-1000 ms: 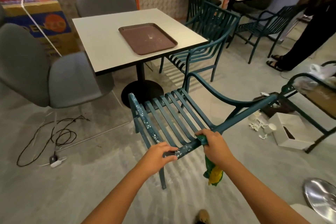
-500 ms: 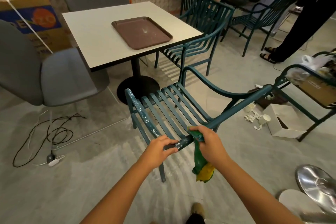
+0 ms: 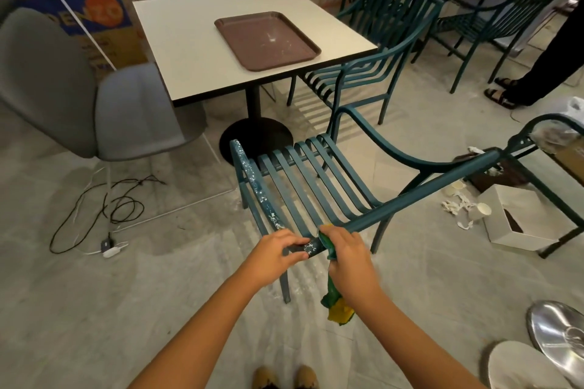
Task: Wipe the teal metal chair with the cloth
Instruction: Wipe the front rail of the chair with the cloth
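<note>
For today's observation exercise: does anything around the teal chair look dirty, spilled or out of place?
White speckles coat one armrest and the near rail of the teal chair. Paper scraps and cups litter the floor beside a white box.

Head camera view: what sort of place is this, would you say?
Probably a café or food-court seating area, seemingly mid-cleanup. A brown plastic serving tray lies on a square white pedestal table, matching teal metal slatted chairs stand beside it, and paper cups and scraps litter the floor.
</note>
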